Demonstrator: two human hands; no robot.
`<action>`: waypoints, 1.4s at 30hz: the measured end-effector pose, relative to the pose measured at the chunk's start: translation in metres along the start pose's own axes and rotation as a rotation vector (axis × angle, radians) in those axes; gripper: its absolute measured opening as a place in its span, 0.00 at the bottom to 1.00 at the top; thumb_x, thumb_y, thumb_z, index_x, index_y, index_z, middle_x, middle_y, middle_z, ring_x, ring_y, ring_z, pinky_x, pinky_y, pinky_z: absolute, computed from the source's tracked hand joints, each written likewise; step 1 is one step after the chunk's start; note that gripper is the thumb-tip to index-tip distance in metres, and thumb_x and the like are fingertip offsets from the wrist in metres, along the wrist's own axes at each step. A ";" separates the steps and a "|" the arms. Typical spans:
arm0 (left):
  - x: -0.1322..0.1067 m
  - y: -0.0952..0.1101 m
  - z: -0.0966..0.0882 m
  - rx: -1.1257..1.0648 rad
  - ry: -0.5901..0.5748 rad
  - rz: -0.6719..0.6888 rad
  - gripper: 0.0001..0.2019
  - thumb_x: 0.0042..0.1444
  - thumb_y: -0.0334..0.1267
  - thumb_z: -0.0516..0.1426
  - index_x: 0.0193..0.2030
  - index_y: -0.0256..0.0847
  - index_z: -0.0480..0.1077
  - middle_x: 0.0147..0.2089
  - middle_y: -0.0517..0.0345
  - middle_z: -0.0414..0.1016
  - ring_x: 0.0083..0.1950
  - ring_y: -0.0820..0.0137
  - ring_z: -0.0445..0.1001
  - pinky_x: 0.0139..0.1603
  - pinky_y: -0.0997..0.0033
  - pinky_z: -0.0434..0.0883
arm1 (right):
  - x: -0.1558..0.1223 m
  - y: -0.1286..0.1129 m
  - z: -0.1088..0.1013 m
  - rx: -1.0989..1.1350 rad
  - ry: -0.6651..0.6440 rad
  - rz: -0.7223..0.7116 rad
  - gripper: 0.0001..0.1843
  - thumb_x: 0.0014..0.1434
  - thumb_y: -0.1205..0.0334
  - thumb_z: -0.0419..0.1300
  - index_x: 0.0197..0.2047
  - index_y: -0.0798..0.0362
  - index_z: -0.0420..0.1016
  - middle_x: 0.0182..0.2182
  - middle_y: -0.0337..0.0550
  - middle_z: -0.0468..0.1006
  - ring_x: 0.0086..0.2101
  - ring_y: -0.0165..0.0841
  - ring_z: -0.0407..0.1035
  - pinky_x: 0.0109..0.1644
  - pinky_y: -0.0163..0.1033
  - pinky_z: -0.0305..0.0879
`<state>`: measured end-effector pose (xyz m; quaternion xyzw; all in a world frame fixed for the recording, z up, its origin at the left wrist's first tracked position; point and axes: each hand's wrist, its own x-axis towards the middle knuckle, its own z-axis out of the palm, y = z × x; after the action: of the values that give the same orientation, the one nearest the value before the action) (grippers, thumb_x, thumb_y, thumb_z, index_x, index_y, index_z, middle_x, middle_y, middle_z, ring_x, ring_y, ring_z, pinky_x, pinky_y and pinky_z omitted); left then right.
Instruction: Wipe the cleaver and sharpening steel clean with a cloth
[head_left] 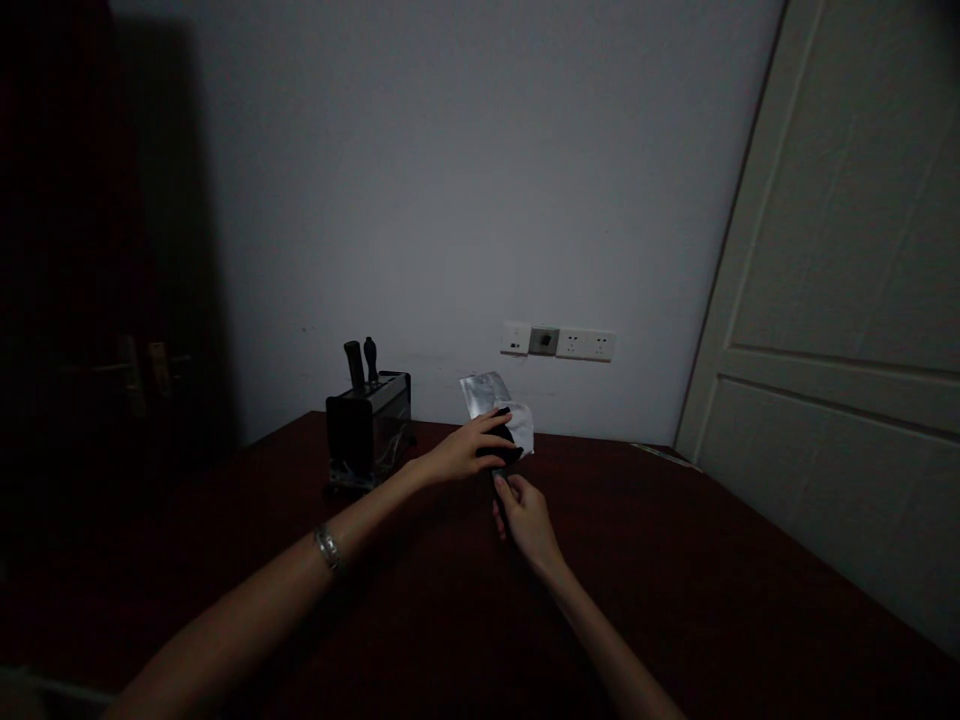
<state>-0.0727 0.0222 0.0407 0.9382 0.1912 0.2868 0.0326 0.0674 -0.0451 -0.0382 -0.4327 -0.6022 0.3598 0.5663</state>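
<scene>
Both my arms reach forward over a dark red table (675,560). My left hand (469,450), a bracelet on its wrist, rests with its fingers laid over a small dark object (504,450) that I cannot make out in the dim light. A crumpled silvery-white packet (495,400) lies just behind it, touching the fingertips. My right hand (525,515) is closed in a pinch on the near end of the same dark object, just below the left hand.
A metal knife block (369,425) with two dark handles stands left of my hands near the wall. A row of wall sockets (559,342) sits above the table's back edge. A pale door (840,330) fills the right side; dark furniture is at the left.
</scene>
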 end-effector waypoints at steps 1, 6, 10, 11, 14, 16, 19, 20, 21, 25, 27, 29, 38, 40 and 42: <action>0.000 0.001 -0.001 -0.010 -0.002 0.004 0.16 0.54 0.35 0.56 0.51 0.45 0.69 0.66 0.53 0.49 0.68 0.64 0.41 0.64 0.56 0.48 | 0.000 -0.001 -0.001 -0.003 -0.002 -0.005 0.19 0.55 0.45 0.51 0.26 0.53 0.61 0.15 0.31 0.64 0.12 0.23 0.58 0.11 0.27 0.53; -0.003 0.005 -0.013 -0.048 -0.119 0.027 0.16 0.53 0.30 0.56 0.48 0.46 0.71 0.66 0.56 0.49 0.68 0.64 0.39 0.64 0.54 0.48 | -0.002 -0.006 -0.001 0.027 -0.004 0.004 0.18 0.54 0.46 0.52 0.25 0.53 0.62 0.14 0.32 0.64 0.11 0.23 0.57 0.11 0.28 0.53; -0.002 0.006 -0.011 0.004 -0.113 0.033 0.16 0.52 0.28 0.56 0.47 0.46 0.71 0.66 0.57 0.49 0.68 0.65 0.40 0.64 0.55 0.47 | -0.003 -0.008 0.000 -0.007 0.032 -0.013 0.19 0.54 0.46 0.51 0.25 0.53 0.62 0.13 0.32 0.64 0.11 0.24 0.57 0.11 0.29 0.52; -0.001 0.007 -0.009 0.027 -0.097 0.031 0.16 0.52 0.28 0.56 0.47 0.47 0.71 0.66 0.57 0.49 0.68 0.65 0.40 0.64 0.54 0.47 | -0.004 -0.008 0.000 -0.022 0.043 -0.022 0.18 0.54 0.46 0.51 0.24 0.53 0.63 0.13 0.32 0.64 0.11 0.24 0.57 0.11 0.29 0.52; -0.001 0.007 -0.001 0.094 -0.028 0.002 0.16 0.53 0.30 0.56 0.49 0.48 0.70 0.66 0.57 0.49 0.68 0.64 0.42 0.64 0.52 0.46 | -0.003 -0.007 -0.002 -0.061 0.071 -0.045 0.19 0.54 0.46 0.51 0.24 0.53 0.63 0.12 0.32 0.64 0.10 0.24 0.57 0.11 0.29 0.52; -0.002 0.006 0.001 0.114 0.004 -0.018 0.16 0.54 0.34 0.56 0.50 0.47 0.69 0.66 0.55 0.49 0.67 0.64 0.43 0.64 0.51 0.45 | -0.002 -0.007 -0.003 -0.070 0.081 -0.043 0.19 0.54 0.46 0.52 0.23 0.53 0.63 0.12 0.33 0.64 0.10 0.24 0.58 0.12 0.29 0.52; -0.007 0.005 -0.004 0.095 -0.023 -0.002 0.16 0.55 0.35 0.55 0.51 0.48 0.68 0.66 0.56 0.48 0.68 0.64 0.41 0.64 0.50 0.44 | -0.001 -0.007 -0.004 -0.052 0.068 -0.031 0.18 0.54 0.47 0.52 0.23 0.53 0.63 0.12 0.32 0.64 0.10 0.24 0.57 0.12 0.29 0.52; -0.008 0.004 -0.006 0.085 -0.044 0.008 0.16 0.55 0.35 0.55 0.51 0.49 0.68 0.67 0.56 0.48 0.68 0.63 0.40 0.64 0.49 0.44 | -0.001 -0.007 -0.003 -0.043 0.062 -0.027 0.18 0.53 0.47 0.52 0.23 0.53 0.63 0.12 0.32 0.64 0.10 0.24 0.57 0.12 0.29 0.52; -0.010 0.004 -0.008 0.077 -0.062 0.014 0.16 0.55 0.34 0.55 0.51 0.49 0.68 0.67 0.57 0.48 0.68 0.63 0.39 0.64 0.49 0.44 | -0.001 -0.007 -0.003 -0.036 0.059 -0.026 0.18 0.53 0.47 0.52 0.24 0.53 0.63 0.13 0.32 0.64 0.11 0.25 0.58 0.12 0.29 0.52; -0.010 0.006 -0.009 0.092 -0.073 -0.005 0.16 0.54 0.33 0.56 0.50 0.49 0.69 0.66 0.57 0.48 0.68 0.62 0.38 0.63 0.47 0.44 | -0.003 -0.007 -0.001 -0.064 0.078 -0.038 0.19 0.54 0.46 0.52 0.24 0.53 0.64 0.13 0.32 0.64 0.11 0.25 0.58 0.12 0.30 0.52; -0.006 0.010 -0.006 0.116 -0.050 -0.012 0.16 0.54 0.33 0.56 0.50 0.49 0.69 0.66 0.57 0.49 0.68 0.63 0.40 0.63 0.48 0.44 | -0.004 -0.008 0.001 -0.081 0.087 -0.042 0.19 0.54 0.45 0.52 0.24 0.53 0.64 0.12 0.33 0.64 0.11 0.25 0.59 0.12 0.30 0.52; 0.000 0.013 -0.002 0.139 -0.039 -0.010 0.16 0.54 0.33 0.56 0.50 0.48 0.69 0.66 0.55 0.51 0.68 0.63 0.42 0.64 0.50 0.44 | -0.006 -0.009 0.003 -0.083 0.079 -0.040 0.20 0.54 0.45 0.52 0.23 0.53 0.63 0.12 0.33 0.64 0.10 0.25 0.58 0.12 0.30 0.52; 0.006 0.010 -0.006 0.086 -0.137 -0.022 0.13 0.58 0.34 0.51 0.48 0.47 0.70 0.65 0.57 0.51 0.67 0.63 0.42 0.64 0.51 0.42 | 0.004 -0.007 -0.003 0.065 0.071 0.047 0.22 0.51 0.42 0.53 0.20 0.53 0.61 0.11 0.32 0.63 0.09 0.23 0.55 0.10 0.29 0.52; 0.004 0.009 -0.008 0.076 -0.160 -0.047 0.14 0.58 0.33 0.51 0.49 0.48 0.70 0.66 0.58 0.49 0.68 0.63 0.41 0.64 0.49 0.42 | 0.005 -0.007 -0.005 0.071 0.082 0.052 0.22 0.50 0.42 0.53 0.20 0.53 0.61 0.11 0.33 0.63 0.09 0.23 0.55 0.10 0.29 0.51; 0.002 0.009 -0.010 0.078 -0.160 -0.055 0.15 0.57 0.31 0.51 0.50 0.49 0.69 0.66 0.59 0.49 0.68 0.63 0.40 0.64 0.48 0.41 | 0.005 -0.006 -0.005 0.063 0.087 0.042 0.21 0.51 0.43 0.53 0.21 0.53 0.61 0.11 0.32 0.63 0.09 0.23 0.55 0.10 0.28 0.51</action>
<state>-0.0736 0.0145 0.0516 0.9530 0.2246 0.2023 0.0193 0.0717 -0.0435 -0.0301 -0.4426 -0.5560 0.3714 0.5976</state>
